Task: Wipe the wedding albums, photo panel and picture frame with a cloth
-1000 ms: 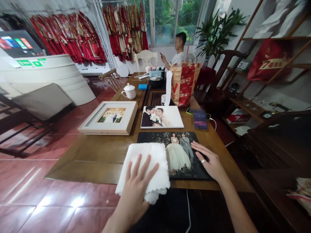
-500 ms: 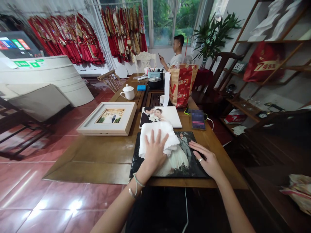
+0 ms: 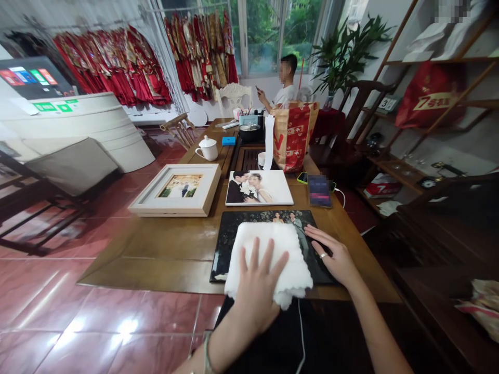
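A dark wedding photo panel [image 3: 228,236] lies flat at the table's near edge. Over its middle and lower part is a white cloth [image 3: 298,259], whose scalloped near edge hangs past the panel. My left hand [image 3: 257,283] lies flat on this cloth with its fingers spread. With fingers outstretched, my right hand [image 3: 331,254] rests on the panel's right side, a ring on one finger. Just beyond the panel is a white photo board [image 3: 278,189] showing a couple. To its left lies a pale wooden picture frame [image 3: 208,200] with a small photo inside.
Two phones, one the dark phone [image 3: 318,192] with a cable, lie at the table's right edge. Further back stand a paper bag [image 3: 292,137], a lidded white cup [image 3: 207,149] and a black pot [image 3: 249,134]. A person [image 3: 286,85] sits at the far end holding a phone.
My left hand has drawn the cloth toward me and slightly right, from the panel's far edge to its near edge. My right hand keeps its place on the panel.
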`<control>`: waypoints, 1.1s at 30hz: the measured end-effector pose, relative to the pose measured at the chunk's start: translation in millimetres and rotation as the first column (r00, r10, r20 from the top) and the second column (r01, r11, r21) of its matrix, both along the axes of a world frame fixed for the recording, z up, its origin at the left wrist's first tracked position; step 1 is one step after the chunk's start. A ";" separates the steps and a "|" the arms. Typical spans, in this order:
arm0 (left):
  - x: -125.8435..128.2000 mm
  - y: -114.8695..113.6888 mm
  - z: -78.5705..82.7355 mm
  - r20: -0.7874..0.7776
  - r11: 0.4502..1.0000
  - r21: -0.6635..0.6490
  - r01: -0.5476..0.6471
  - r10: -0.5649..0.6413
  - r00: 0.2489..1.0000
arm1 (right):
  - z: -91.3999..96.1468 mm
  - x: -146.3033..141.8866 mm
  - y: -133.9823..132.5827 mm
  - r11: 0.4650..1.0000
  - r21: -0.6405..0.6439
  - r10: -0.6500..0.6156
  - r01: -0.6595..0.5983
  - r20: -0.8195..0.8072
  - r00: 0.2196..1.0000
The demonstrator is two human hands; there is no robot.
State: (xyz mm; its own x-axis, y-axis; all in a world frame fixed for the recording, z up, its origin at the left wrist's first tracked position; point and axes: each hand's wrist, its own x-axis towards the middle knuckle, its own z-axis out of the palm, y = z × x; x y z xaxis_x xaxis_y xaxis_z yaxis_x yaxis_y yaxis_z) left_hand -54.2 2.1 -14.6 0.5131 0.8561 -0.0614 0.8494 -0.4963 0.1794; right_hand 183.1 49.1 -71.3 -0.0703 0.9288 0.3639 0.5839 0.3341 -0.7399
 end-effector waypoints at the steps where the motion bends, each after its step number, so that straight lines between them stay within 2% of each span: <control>1: 3.1 13.0 0.5 -0.002 1.000 0.020 0.002 -0.002 1.000 | -0.5 -0.1 0.2 1.000 0.006 0.002 -0.002 -0.005 1.000; 6: 29.8 77.1 4.5 -0.042 0.995 0.084 -0.062 0.066 0.997 | -1.8 -0.5 1.0 1.000 0.021 -0.005 0.006 -0.008 1.000; 8: 40.4 89.6 5.2 -0.047 0.986 0.124 -0.112 0.119 0.992 | -1.8 -0.2 1.2 1.000 0.024 -0.007 0.007 -0.003 1.000; 10: 47.1 89.0 4.6 -0.045 0.976 0.155 -0.154 0.163 0.986 | -1.4 -0.1 1.2 1.000 0.025 -0.013 0.013 -0.004 1.000; 13: 49.6 63.4 1.3 -0.053 0.973 0.151 -0.177 0.186 0.981 | -0.2 -0.7 0.6 1.000 0.021 -0.022 0.023 -0.016 1.000; 16: 50.1 18.4 -3.9 -0.036 0.981 0.114 -0.158 0.163 0.986 | 1.5 -1.7 -0.3 1.000 0.010 -0.004 0.004 -0.028 1.000; 19: 56.1 -23.6 -7.7 0.019 0.997 0.051 -0.053 0.052 0.998 | 2.1 -0.7 -0.3 1.000 0.004 0.002 -0.002 -0.047 0.999; 21: 62.3 -38.8 -7.9 0.034 1.000 0.013 0.001 -0.002 0.999 | 1.4 1.5 0.5 1.000 0.008 0.021 -0.020 -0.067 0.998; 23: 67.1 -39.6 -6.1 0.035 1.000 0.003 0.004 -0.004 0.999 | 0.0 4.1 1.2 0.999 0.013 0.050 -0.049 -0.083 0.995; 25: 68.3 -25.9 -2.8 0.025 0.999 0.024 -0.029 0.028 0.999 | -1.3 5.5 1.3 0.998 0.008 0.058 -0.057 -0.088 0.994; 28: 62.4 15.5 3.6 -0.027 0.997 0.061 -0.055 0.057 0.998 | -2.5 3.9 0.0 1.000 0.003 0.028 -0.028 -0.080 0.996; 31: 52.3 63.3 9.6 -0.067 0.998 0.067 0.007 -0.003 0.998 | -3.0 0.1 -1.0 1.000 0.000 -0.028 0.028 -0.044 0.999; 33: 46.7 84.3 11.7 -0.066 0.996 0.062 0.058 -0.054 0.996 | -2.9 -1.8 -1.0 0.998 -0.003 -0.070 0.070 -0.027 0.997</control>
State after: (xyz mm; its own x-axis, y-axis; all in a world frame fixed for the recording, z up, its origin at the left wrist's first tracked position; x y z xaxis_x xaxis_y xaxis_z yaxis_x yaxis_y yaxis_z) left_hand -7.6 86.3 -2.9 0.5572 0.8293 -0.0421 0.8287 -0.5521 0.0922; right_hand 181.3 48.1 -74.2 0.0044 0.9317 0.3632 0.5852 0.2921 -0.7564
